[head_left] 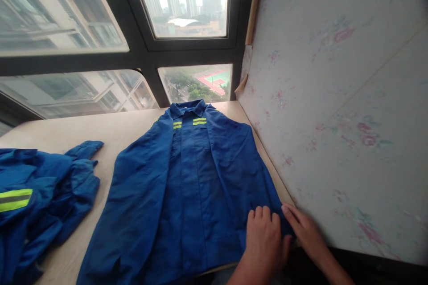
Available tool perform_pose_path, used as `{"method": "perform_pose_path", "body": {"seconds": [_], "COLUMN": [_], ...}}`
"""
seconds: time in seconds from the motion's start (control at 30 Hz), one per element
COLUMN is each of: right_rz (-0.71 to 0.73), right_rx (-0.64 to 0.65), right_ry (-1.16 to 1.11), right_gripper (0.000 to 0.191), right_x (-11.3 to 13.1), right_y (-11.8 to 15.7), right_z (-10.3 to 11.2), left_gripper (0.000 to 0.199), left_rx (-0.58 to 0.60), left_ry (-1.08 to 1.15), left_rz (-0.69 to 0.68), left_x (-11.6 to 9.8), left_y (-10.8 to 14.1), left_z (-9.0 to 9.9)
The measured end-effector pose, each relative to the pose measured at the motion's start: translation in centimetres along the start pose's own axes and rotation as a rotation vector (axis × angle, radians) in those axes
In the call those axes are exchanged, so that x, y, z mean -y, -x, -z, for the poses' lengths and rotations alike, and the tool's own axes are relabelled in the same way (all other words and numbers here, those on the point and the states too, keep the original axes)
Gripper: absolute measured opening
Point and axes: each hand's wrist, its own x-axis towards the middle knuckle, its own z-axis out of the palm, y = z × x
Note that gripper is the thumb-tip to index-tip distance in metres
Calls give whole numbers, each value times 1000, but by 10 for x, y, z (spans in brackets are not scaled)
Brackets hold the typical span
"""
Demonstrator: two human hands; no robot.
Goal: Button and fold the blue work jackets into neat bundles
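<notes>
A blue work jacket point(190, 178) lies front up on the light board, its collar at the far end by the window. Yellow-green reflective strips cross its chest, and both sleeves lie down over the front. My left hand point(265, 236) is closed, with curled fingers, on the jacket near the lower right corner, by the sleeve's end. Just to its right, my right hand point(306, 231) grips the jacket's right edge near the hem. The cloth between my hands is partly hidden by the fingers.
A second blue garment point(50, 205) with a reflective strip lies crumpled at the left. Along the right rises a flower-patterned wall point(334, 98), close to the jacket's edge. Dark-framed windows point(190, 44) stand behind the pale board point(123, 127).
</notes>
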Motion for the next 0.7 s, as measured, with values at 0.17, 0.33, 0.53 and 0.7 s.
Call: {"method": "perform_pose_path", "body": {"seconds": [0.17,0.33,0.53,0.7], "right_rz": [0,-44,-45,-94], "right_rx": [21,39,68,62], "right_ry": [-12,-13,-33,-68], "right_gripper": [51,54,56,59], "right_x": [-7,-8,-9,-14], "right_y": [0,0,-1,-3], "right_z": [-1,0,1,2], "left_gripper": [53,30,39,36], "left_rx": [157,157,17,97], "left_ry": [-29,148,357,399], "left_rz": [-35,-19,-37,40], "left_x": [-5,4,-4,-5], "left_y": [2,-1,5,7], "left_z": [-5,14,14,10]}}
